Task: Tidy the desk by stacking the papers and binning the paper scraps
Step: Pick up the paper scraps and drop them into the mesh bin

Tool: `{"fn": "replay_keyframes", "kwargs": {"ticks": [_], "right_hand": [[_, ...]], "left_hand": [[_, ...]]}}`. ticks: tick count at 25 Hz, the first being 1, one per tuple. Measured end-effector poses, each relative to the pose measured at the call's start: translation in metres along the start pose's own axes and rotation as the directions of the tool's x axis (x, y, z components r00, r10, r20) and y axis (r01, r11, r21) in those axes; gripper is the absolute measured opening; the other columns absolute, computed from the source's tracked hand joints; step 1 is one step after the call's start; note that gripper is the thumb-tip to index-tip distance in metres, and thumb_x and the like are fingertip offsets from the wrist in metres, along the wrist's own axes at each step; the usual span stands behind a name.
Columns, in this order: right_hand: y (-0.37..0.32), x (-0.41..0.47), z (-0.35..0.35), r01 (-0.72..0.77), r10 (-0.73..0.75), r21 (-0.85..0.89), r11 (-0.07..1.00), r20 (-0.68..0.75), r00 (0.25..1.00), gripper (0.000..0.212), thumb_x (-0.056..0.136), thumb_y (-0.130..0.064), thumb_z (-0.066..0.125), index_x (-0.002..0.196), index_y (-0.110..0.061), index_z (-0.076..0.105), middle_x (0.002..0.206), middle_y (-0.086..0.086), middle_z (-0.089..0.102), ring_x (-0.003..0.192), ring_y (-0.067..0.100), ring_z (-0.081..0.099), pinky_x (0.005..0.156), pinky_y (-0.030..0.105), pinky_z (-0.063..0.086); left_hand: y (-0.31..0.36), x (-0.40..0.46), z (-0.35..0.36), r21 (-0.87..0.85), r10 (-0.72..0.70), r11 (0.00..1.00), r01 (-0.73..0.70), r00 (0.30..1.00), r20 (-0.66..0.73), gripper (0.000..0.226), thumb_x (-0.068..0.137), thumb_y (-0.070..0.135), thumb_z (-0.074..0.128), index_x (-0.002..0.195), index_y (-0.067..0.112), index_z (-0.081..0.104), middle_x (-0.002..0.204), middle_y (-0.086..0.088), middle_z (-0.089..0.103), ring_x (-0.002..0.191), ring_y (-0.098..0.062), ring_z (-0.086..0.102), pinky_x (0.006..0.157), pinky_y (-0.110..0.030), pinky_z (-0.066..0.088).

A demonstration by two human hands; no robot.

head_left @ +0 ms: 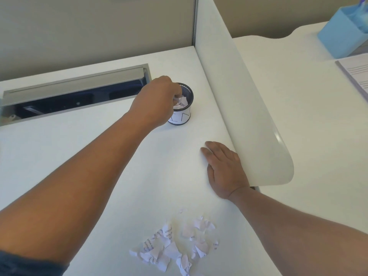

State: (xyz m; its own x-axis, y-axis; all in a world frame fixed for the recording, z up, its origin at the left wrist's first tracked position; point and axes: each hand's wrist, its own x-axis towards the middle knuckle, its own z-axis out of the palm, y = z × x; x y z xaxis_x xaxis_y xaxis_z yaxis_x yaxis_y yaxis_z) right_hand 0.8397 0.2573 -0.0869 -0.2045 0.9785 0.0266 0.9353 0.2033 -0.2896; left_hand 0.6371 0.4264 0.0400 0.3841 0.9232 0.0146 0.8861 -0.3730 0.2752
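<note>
A small dark mesh cup (186, 108) with a white paper label stands on the white desk (99, 156) and holds crumpled paper scraps. My left hand (157, 100) reaches over its rim, fingers curled down into the cup and pinching a scrap (180, 99). My right hand (223, 168) lies flat on the desk, fingers straight, beside the white divider panel. A pile of several torn, printed paper scraps (175, 244) lies near the desk's front edge, between my forearms.
An open grey cable tray (75, 92) is sunk into the desk at the back left. A curved white divider (254, 116) separates a neighbouring desk with a blue box (342, 36) and lined papers (356, 76) at the far right.
</note>
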Motion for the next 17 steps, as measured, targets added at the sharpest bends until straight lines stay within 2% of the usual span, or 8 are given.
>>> {"fn": "replay_keyframes", "kwargs": {"ticks": [4,10,17], "right_hand": [[0.000,0.001,-0.001,0.007,-0.007,0.000,1.000,-0.007,1.000,0.052,0.090,-0.019,0.037,0.137,-0.016,0.058,0.150,0.002,0.051,0.137,0.027,0.045,0.101,0.042,0.042],[0.000,0.000,0.001,0.007,-0.007,-0.002,1.000,-0.001,1.000,0.052,0.090,-0.019,0.037,0.138,-0.017,0.058,0.151,0.002,0.050,0.138,0.027,0.045,0.102,0.042,0.041],[0.000,0.000,0.002,0.003,-0.003,-0.016,1.000,0.005,1.000,0.053,0.092,-0.019,0.034,0.140,-0.017,0.057,0.153,0.000,0.048,0.140,0.026,0.044,0.104,0.042,0.040]], "left_hand": [[0.004,0.004,-0.001,0.032,-0.021,0.999,0.020,0.999,0.040,0.030,0.095,0.005,0.060,0.118,0.020,0.072,0.113,-0.009,0.065,0.102,-0.036,0.060,0.081,-0.043,0.052],[0.008,-0.002,-0.004,-0.010,-0.031,0.999,0.032,0.999,0.033,0.030,0.099,0.009,0.058,0.123,0.019,0.071,0.117,-0.011,0.069,0.111,-0.036,0.058,0.086,-0.044,0.052],[0.004,-0.017,0.000,-0.209,-0.015,0.978,-0.001,0.997,-0.073,0.020,0.095,0.005,0.055,0.101,0.013,0.073,0.096,-0.010,0.073,0.089,-0.034,0.063,0.076,-0.046,0.055]]}}
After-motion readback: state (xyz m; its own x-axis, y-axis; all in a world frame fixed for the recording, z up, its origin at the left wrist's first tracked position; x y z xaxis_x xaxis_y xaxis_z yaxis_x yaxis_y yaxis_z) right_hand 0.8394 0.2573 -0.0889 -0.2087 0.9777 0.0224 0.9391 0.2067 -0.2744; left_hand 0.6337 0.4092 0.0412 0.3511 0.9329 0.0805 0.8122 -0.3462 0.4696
